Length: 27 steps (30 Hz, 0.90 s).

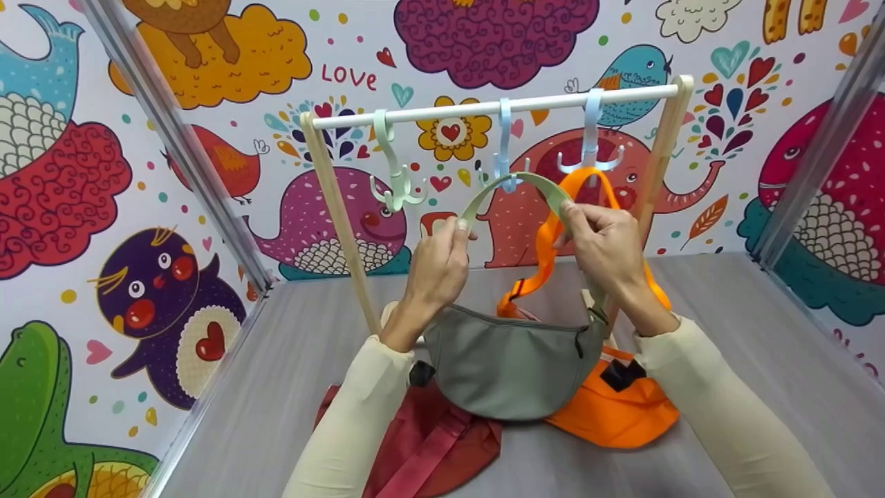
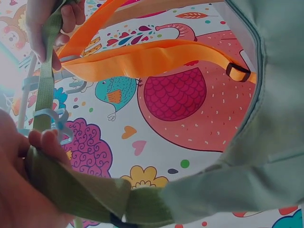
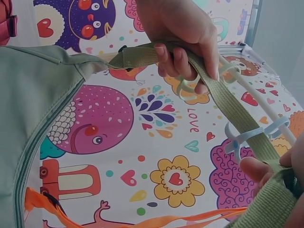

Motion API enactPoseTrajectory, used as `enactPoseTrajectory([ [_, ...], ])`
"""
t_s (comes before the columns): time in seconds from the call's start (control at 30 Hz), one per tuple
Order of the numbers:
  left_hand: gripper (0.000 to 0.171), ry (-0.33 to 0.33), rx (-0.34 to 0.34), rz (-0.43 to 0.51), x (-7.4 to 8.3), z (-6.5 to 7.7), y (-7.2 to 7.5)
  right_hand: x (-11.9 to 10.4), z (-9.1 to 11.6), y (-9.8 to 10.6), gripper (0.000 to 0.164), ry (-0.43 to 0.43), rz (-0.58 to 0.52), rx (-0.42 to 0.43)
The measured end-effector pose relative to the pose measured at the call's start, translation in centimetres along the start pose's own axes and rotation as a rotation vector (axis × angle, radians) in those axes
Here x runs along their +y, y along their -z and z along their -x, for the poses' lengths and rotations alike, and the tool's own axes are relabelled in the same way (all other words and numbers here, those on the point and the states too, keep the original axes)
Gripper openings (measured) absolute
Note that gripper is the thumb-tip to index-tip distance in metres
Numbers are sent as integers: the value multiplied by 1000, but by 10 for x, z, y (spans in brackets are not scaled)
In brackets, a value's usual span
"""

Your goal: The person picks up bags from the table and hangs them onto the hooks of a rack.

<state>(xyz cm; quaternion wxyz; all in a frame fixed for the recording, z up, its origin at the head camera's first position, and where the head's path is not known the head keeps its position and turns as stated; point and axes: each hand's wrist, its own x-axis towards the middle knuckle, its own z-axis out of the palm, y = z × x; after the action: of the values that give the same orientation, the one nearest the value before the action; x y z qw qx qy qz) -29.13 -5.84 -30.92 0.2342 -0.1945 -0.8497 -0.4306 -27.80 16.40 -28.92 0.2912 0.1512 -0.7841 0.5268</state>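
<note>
A grey-green waist bag (image 1: 515, 363) hangs below both hands by its green strap (image 1: 515, 177). My left hand (image 1: 440, 266) pinches the strap on the left, and my right hand (image 1: 605, 245) pinches it on the right. Between them the strap arches up at the middle blue hook (image 1: 505, 138), overlapping its prongs in the head view. In the right wrist view the strap (image 3: 232, 107) runs from one hand to the other past the blue hook (image 3: 244, 135). Behind my right hand, an orange waist bag (image 1: 615, 408) hangs by its strap from the right blue hook (image 1: 592, 138).
A white rail (image 1: 449, 112) on wooden posts (image 1: 339, 214) carries the hooks, a green hook (image 1: 394, 166) at the left among them. On the grey floor (image 1: 256, 387) lies a red bag (image 1: 442, 443), partly behind the left sleeve. Cartoon-printed walls (image 1: 290, 41) stand close behind the rack.
</note>
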Motion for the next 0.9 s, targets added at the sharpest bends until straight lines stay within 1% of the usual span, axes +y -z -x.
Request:
enactPoseTrajectory([
  [0.1, 35, 4, -1, 1, -1, 0, 0, 15, -3, -2, 36, -1, -1, -2],
  [0.2, 35, 6, -3, -1, -2, 0, 0, 22, -4, -2, 37, -2, -2, -7],
  [0.43, 34, 27, -29, 11, -5, 2, 0, 27, -3, -2, 39, -7, 18, -22],
  [0.6, 34, 44, -45, 7, -7, 4, 0, 30, -2, -3, 37, -9, 9, -35],
  [0.7, 33, 41, -53, -5, -10, 5, -1, 34, -1, -4, 37, -20, -3, -67],
  [0.8, 34, 32, -60, -5, -14, 7, -3, 40, 1, -5, 36, -34, -18, -119],
  [0.9, 34, 21, -82, -5, -19, 9, -7, 46, 3, -8, 36, -44, -7, -164],
])
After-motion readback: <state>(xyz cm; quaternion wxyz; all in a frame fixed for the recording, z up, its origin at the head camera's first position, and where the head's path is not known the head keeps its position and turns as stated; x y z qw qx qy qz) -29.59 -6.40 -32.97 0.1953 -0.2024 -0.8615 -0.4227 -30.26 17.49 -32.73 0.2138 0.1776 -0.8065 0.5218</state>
